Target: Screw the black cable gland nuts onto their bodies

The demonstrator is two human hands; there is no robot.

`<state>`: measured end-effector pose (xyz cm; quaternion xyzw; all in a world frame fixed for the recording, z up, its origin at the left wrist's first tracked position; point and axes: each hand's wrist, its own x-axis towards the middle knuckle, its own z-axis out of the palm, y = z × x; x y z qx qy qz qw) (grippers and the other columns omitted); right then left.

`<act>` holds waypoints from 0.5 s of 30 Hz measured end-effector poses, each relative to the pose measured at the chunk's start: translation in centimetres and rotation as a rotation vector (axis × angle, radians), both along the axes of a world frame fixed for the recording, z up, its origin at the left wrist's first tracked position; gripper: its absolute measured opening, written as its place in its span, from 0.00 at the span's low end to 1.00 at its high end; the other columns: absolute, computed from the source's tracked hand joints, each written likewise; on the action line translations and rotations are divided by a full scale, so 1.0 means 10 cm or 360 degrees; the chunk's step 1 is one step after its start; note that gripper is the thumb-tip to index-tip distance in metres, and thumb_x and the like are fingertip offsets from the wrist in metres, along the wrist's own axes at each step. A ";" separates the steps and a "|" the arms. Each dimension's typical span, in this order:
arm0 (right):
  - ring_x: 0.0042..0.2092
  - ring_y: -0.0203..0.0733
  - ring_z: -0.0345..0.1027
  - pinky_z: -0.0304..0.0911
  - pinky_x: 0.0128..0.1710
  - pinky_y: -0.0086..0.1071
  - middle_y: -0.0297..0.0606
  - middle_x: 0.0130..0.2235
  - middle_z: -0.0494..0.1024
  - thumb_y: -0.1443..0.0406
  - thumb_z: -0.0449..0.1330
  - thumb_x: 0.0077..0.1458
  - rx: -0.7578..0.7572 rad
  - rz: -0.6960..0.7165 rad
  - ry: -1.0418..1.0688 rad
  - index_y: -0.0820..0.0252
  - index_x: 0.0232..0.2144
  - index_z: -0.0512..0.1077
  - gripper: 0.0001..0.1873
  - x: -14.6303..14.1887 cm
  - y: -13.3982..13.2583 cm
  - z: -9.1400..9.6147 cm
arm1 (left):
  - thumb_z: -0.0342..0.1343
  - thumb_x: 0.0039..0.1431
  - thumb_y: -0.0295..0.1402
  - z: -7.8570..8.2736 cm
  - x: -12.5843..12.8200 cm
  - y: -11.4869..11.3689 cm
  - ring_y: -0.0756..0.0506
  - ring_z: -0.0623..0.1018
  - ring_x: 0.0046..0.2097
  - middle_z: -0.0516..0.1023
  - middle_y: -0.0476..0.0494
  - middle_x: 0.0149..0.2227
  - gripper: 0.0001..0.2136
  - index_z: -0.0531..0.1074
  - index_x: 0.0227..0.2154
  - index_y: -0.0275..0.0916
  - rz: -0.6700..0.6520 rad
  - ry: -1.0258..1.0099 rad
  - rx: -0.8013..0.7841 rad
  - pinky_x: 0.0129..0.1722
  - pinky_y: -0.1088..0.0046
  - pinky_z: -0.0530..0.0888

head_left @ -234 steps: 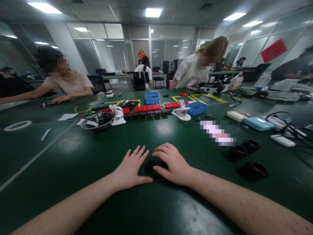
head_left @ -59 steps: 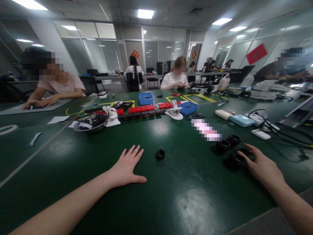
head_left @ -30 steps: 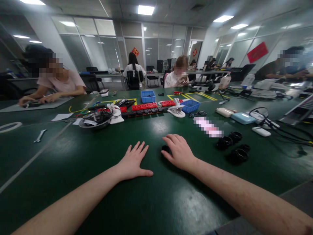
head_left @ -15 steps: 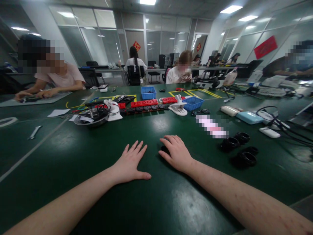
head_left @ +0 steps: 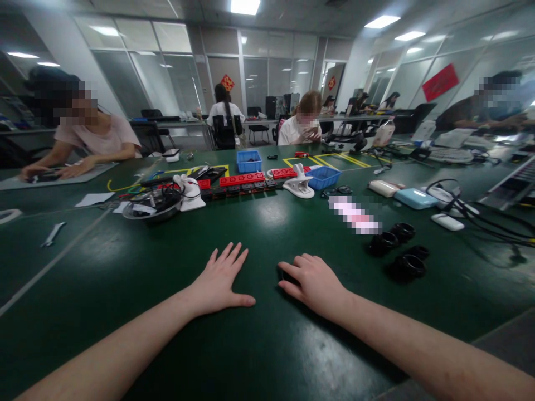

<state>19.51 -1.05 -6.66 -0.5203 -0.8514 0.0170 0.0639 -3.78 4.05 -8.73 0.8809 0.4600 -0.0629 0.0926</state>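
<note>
My left hand (head_left: 221, 278) lies flat on the green table (head_left: 125, 267), fingers spread and holding nothing. My right hand (head_left: 313, 281) rests just to its right, with fingers curled down over a small black ring (head_left: 286, 274). Only the ring's dark edge shows under my fingertips. To the right, apart from both hands, stand several larger black rings (head_left: 407, 266); one of them (head_left: 382, 242) is closer to the table's middle.
Across the table lie red and black power strips (head_left: 242, 182), blue bins (head_left: 249, 161), a white clamp (head_left: 298, 186), a bowl of cables (head_left: 146, 206), a wrench (head_left: 52, 234) and chargers with cables (head_left: 451, 209). Other people sit at the far side.
My right hand came back from the large rings on the right, settled over the small ring, and has slid a little toward me. The left hand has stayed flat.
</note>
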 end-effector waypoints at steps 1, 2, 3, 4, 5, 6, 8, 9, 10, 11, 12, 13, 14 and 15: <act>0.36 0.44 0.64 0.58 0.35 0.36 0.40 0.33 0.72 0.57 0.53 0.54 -0.0021 0.0004 0.0008 0.57 0.45 0.68 0.18 0.05 -0.06 0.00 | 0.42 0.41 0.65 0.00 0.00 0.00 0.33 0.38 0.63 0.33 0.38 0.63 0.50 0.37 0.61 0.37 -0.0001 -0.0003 -0.0005 0.58 0.49 0.42; 0.36 0.44 0.64 0.59 0.35 0.36 0.40 0.33 0.72 0.58 0.54 0.54 -0.0037 0.0001 0.0016 0.57 0.45 0.68 0.18 0.10 -0.13 -0.01 | 0.42 0.41 0.65 0.01 -0.01 0.00 0.33 0.38 0.63 0.33 0.38 0.63 0.49 0.37 0.61 0.38 -0.0003 -0.0004 -0.0012 0.58 0.49 0.42; 0.36 0.44 0.64 0.59 0.35 0.35 0.40 0.32 0.72 0.58 0.54 0.54 -0.0051 -0.0006 0.0022 0.57 0.46 0.68 0.18 0.15 -0.20 -0.01 | 0.42 0.41 0.65 0.01 -0.01 0.00 0.34 0.38 0.63 0.33 0.38 0.63 0.49 0.37 0.61 0.38 -0.0003 -0.0003 -0.0022 0.58 0.49 0.42; 0.35 0.43 0.65 0.60 0.34 0.35 0.39 0.32 0.72 0.58 0.54 0.53 -0.0058 -0.0019 0.0024 0.57 0.45 0.68 0.17 0.21 -0.26 -0.02 | 0.42 0.41 0.65 0.01 -0.01 0.00 0.34 0.38 0.63 0.33 0.38 0.63 0.50 0.37 0.61 0.38 -0.0003 -0.0001 -0.0034 0.58 0.49 0.42; 0.34 0.43 0.65 0.60 0.33 0.35 0.39 0.32 0.73 0.59 0.55 0.53 -0.0063 -0.0027 0.0025 0.57 0.45 0.68 0.17 0.28 -0.33 -0.02 | 0.42 0.41 0.65 0.02 -0.01 0.00 0.34 0.38 0.63 0.33 0.38 0.63 0.49 0.37 0.61 0.38 -0.0003 0.0002 -0.0047 0.58 0.49 0.41; 0.34 0.43 0.65 0.60 0.33 0.34 0.39 0.31 0.73 0.59 0.55 0.53 -0.0051 -0.0032 0.0028 0.56 0.46 0.68 0.17 0.34 -0.39 -0.03 | 0.41 0.41 0.65 0.03 -0.01 0.00 0.34 0.37 0.63 0.33 0.38 0.63 0.49 0.37 0.61 0.38 0.0000 0.0005 -0.0059 0.58 0.49 0.42; 0.33 0.42 0.66 0.61 0.32 0.33 0.39 0.30 0.73 0.60 0.54 0.53 -0.0015 -0.0035 0.0035 0.56 0.45 0.69 0.17 0.48 -0.51 -0.05 | 0.42 0.41 0.66 0.04 0.00 -0.01 0.34 0.37 0.63 0.33 0.38 0.63 0.49 0.37 0.61 0.38 0.0010 0.0012 -0.0074 0.58 0.49 0.42; 0.32 0.41 0.66 0.62 0.31 0.33 0.38 0.30 0.73 0.60 0.54 0.53 -0.0001 -0.0036 0.0034 0.56 0.45 0.69 0.16 0.55 -0.56 -0.06 | 0.42 0.41 0.66 0.04 0.01 -0.01 0.34 0.37 0.63 0.33 0.38 0.63 0.50 0.38 0.61 0.38 0.0017 0.0016 -0.0073 0.58 0.48 0.42; 0.32 0.41 0.67 0.63 0.31 0.32 0.38 0.30 0.73 0.60 0.54 0.53 0.0015 -0.0039 0.0034 0.56 0.44 0.69 0.16 0.62 -0.61 -0.07 | 0.42 0.41 0.66 0.05 0.01 -0.01 0.34 0.37 0.63 0.33 0.38 0.63 0.50 0.38 0.61 0.37 0.0022 0.0021 -0.0070 0.58 0.48 0.42; 0.32 0.41 0.67 0.63 0.30 0.32 0.38 0.30 0.73 0.61 0.54 0.53 0.0040 -0.0045 0.0040 0.56 0.44 0.69 0.16 0.69 -0.65 -0.09 | 0.42 0.41 0.66 0.05 0.02 -0.01 0.34 0.37 0.63 0.33 0.38 0.63 0.50 0.38 0.61 0.37 0.0026 0.0026 -0.0063 0.58 0.48 0.42; 0.31 0.40 0.68 0.64 0.29 0.31 0.38 0.29 0.73 0.61 0.53 0.53 0.0072 -0.0047 0.0052 0.57 0.43 0.70 0.16 0.76 -0.70 -0.12 | 0.42 0.41 0.66 0.05 0.02 -0.02 0.34 0.37 0.63 0.33 0.38 0.63 0.50 0.38 0.61 0.37 0.0028 0.0032 -0.0056 0.58 0.49 0.42; 0.31 0.39 0.68 0.64 0.29 0.30 0.38 0.29 0.73 0.60 0.53 0.53 0.0114 -0.0052 0.0076 0.57 0.43 0.70 0.16 0.83 -0.74 -0.14 | 0.42 0.41 0.66 0.05 0.03 -0.02 0.35 0.38 0.63 0.33 0.38 0.63 0.50 0.38 0.61 0.37 0.0028 0.0037 -0.0051 0.58 0.49 0.42; 0.30 0.38 0.68 0.64 0.28 0.29 0.38 0.29 0.73 0.59 0.52 0.54 0.0156 -0.0065 0.0103 0.57 0.43 0.70 0.16 0.90 -0.77 -0.16 | 0.42 0.41 0.66 0.06 0.03 -0.02 0.35 0.38 0.63 0.33 0.38 0.63 0.50 0.38 0.61 0.37 0.0028 0.0041 -0.0048 0.58 0.49 0.42; 0.29 0.38 0.68 0.64 0.27 0.28 0.38 0.28 0.73 0.59 0.51 0.54 0.0191 -0.0081 0.0127 0.57 0.43 0.70 0.16 0.96 -0.81 -0.18 | 0.41 0.41 0.66 0.06 0.03 -0.02 0.35 0.38 0.63 0.33 0.38 0.63 0.50 0.38 0.61 0.37 0.0028 0.0047 -0.0048 0.58 0.49 0.42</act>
